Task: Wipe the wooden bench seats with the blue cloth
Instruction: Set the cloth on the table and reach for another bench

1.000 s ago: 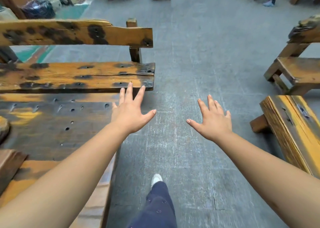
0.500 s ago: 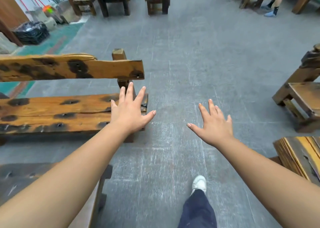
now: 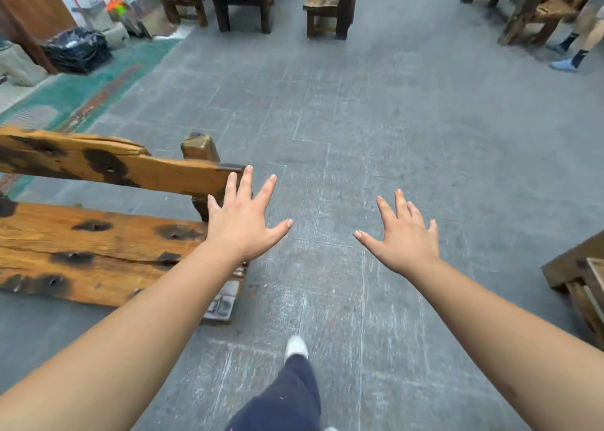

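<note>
The view has moved forward along the grey floor (image 3: 392,129): the bench (image 3: 98,254) on the left now sits lower and nearer in the picture, and the benches that stood at the right edge have mostly slid out of sight. Both arms reach forward as before. The left hand (image 3: 243,221) has its fingers spread wide and straight, holding nothing, above the bench's right end near the backrest plank (image 3: 130,169). The right hand (image 3: 403,234) is likewise spread and empty, over bare floor, well apart from the left. No blue cloth shows anywhere. A black bin bag (image 3: 76,54) sits in the far left corner; its contents cannot be made out. More wooden furniture (image 3: 242,2) stands at the far end, and another person's feet (image 3: 570,59) show at top right. A white shoe (image 3: 296,347) steps ahead between the arms.
</note>
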`<state>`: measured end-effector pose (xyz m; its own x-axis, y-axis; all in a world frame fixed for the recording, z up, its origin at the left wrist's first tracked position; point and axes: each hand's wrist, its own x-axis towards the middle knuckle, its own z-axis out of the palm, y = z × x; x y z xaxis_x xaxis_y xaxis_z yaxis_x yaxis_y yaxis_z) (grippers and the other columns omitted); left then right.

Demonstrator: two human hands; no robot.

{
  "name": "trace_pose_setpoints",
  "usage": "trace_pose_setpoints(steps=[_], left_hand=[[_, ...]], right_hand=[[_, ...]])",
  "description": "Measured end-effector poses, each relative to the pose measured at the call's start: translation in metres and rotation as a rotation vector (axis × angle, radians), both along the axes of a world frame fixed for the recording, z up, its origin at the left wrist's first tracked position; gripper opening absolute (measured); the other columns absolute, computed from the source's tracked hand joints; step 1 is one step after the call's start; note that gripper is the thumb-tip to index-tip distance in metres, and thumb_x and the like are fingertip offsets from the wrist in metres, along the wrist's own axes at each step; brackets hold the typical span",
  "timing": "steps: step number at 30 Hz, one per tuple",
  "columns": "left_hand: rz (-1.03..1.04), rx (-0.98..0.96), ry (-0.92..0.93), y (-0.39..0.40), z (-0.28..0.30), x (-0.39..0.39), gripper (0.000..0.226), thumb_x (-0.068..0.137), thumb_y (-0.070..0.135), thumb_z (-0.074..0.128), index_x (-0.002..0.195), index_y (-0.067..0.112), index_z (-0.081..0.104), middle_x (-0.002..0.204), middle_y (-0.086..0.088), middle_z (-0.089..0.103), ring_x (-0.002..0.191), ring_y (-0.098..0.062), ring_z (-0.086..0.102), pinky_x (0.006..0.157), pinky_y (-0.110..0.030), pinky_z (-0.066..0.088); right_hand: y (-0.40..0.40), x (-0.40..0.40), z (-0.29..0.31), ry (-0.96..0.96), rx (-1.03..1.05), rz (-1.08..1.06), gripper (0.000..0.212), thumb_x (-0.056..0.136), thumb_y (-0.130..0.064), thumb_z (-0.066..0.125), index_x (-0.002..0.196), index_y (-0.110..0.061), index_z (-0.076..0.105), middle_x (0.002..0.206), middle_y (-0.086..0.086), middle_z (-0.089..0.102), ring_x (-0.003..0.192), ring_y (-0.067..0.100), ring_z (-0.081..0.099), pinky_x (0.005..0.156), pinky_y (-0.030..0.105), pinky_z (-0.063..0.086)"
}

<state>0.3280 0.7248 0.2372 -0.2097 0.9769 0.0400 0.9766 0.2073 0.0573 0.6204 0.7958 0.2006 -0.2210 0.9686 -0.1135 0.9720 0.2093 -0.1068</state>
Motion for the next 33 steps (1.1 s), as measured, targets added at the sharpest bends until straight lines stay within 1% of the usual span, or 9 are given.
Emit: trace_pose_setpoints(steps=[4, 9, 10, 16, 21, 23, 27, 30, 33], left_hand=[[0.042, 0.025, -0.004, 0.104, -0.014, -0.023, 0.094, 0.067, 0.089, 0.020, 0.148, 0.046, 0.000, 0.162, 0.000, -0.007, 0.148, -0.028, -0.003, 0.108, -0.069, 0.018], [0.063, -0.018, 0.013, 0.237, -0.017, -0.061, 0.094, 0.067, 0.090, 0.016, 0.148, 0.046, -0.004, 0.162, 0.000, -0.009, 0.148, -0.029, -0.005, 0.109, -0.069, 0.014], [0.057, -0.021, 0.013, 0.250, -0.016, -0.063, 0.094, 0.067, 0.090, 0.016, 0.148, 0.046, -0.004, 0.162, 0.000, -0.010, 0.148, -0.029, -0.006, 0.109, -0.069, 0.013], [0.097, -0.023, -0.010, 0.385, 0.006, -0.094, 0.094, 0.069, 0.088, 0.017, 0.149, 0.044, -0.003, 0.162, 0.000, -0.011, 0.148, -0.029, -0.008, 0.109, -0.069, 0.011], [0.217, -0.057, 0.011, 0.474, -0.014, -0.126, 0.093, 0.070, 0.088, 0.016, 0.149, 0.045, -0.007, 0.162, 0.000, -0.013, 0.148, -0.028, -0.009, 0.110, -0.068, 0.011], [0.279, -0.069, 0.009, 0.504, -0.024, -0.140, 0.093, 0.069, 0.088, 0.014, 0.149, 0.045, -0.007, 0.162, 0.001, -0.015, 0.148, -0.028, -0.010, 0.110, -0.068, 0.011], [0.472, -0.073, -0.017, 0.558, -0.030, -0.173, 0.092, 0.070, 0.088, 0.016, 0.149, 0.045, -0.006, 0.162, 0.001, -0.015, 0.148, -0.027, -0.010, 0.110, -0.069, 0.012], [0.627, -0.063, -0.025, 0.569, -0.027, -0.200, 0.092, 0.069, 0.088, 0.013, 0.148, 0.045, -0.007, 0.161, 0.001, -0.015, 0.148, -0.028, -0.010, 0.110, -0.068, 0.011], [0.756, -0.071, -0.007, 0.562, -0.030, -0.227, 0.091, 0.070, 0.086, 0.014, 0.148, 0.045, -0.006, 0.162, 0.001, -0.013, 0.148, -0.028, -0.009, 0.109, -0.069, 0.011]], right_hand=[[0.109, -0.019, -0.009, -0.013, 0.038, 0.037, 0.098, 0.070, -0.092, 0.016, 0.152, -0.039, 0.010, 0.165, -0.002, -0.005, 0.149, 0.024, 0.008, 0.113, 0.063, 0.015], [0.240, -0.054, -0.013, -0.004, 0.039, 0.029, 0.101, 0.067, -0.094, 0.012, 0.152, -0.039, 0.011, 0.164, -0.003, -0.004, 0.149, 0.023, 0.009, 0.112, 0.063, 0.016], [0.252, -0.055, -0.013, -0.011, 0.039, 0.028, 0.102, 0.066, -0.094, 0.011, 0.152, -0.039, 0.011, 0.164, -0.003, -0.004, 0.149, 0.023, 0.010, 0.112, 0.063, 0.016], [0.396, -0.094, 0.006, -0.019, 0.046, 0.075, 0.100, 0.068, -0.093, 0.012, 0.151, -0.039, 0.012, 0.165, -0.002, -0.003, 0.149, 0.023, 0.011, 0.112, 0.062, 0.018], [0.527, -0.135, -0.008, -0.016, 0.024, 0.173, 0.099, 0.069, -0.093, 0.013, 0.152, -0.039, 0.009, 0.164, -0.003, -0.006, 0.150, 0.022, 0.008, 0.113, 0.062, 0.016], [0.574, -0.156, -0.017, -0.019, 0.025, 0.246, 0.099, 0.068, -0.093, 0.012, 0.152, -0.040, 0.008, 0.164, -0.003, -0.007, 0.150, 0.022, 0.007, 0.113, 0.063, 0.016], [0.673, -0.215, -0.022, -0.032, 0.015, 0.427, 0.098, 0.069, -0.092, 0.012, 0.152, -0.040, 0.006, 0.164, -0.002, -0.007, 0.150, 0.023, 0.007, 0.113, 0.063, 0.015], [0.721, -0.273, -0.021, -0.062, -0.007, 0.587, 0.098, 0.069, -0.092, 0.012, 0.152, -0.040, 0.007, 0.165, -0.002, -0.007, 0.150, 0.023, 0.008, 0.113, 0.062, 0.016], [0.747, -0.342, -0.016, -0.073, 0.013, 0.744, 0.100, 0.067, -0.093, 0.009, 0.152, -0.040, 0.007, 0.164, -0.003, -0.006, 0.149, 0.023, 0.009, 0.113, 0.061, 0.016]])
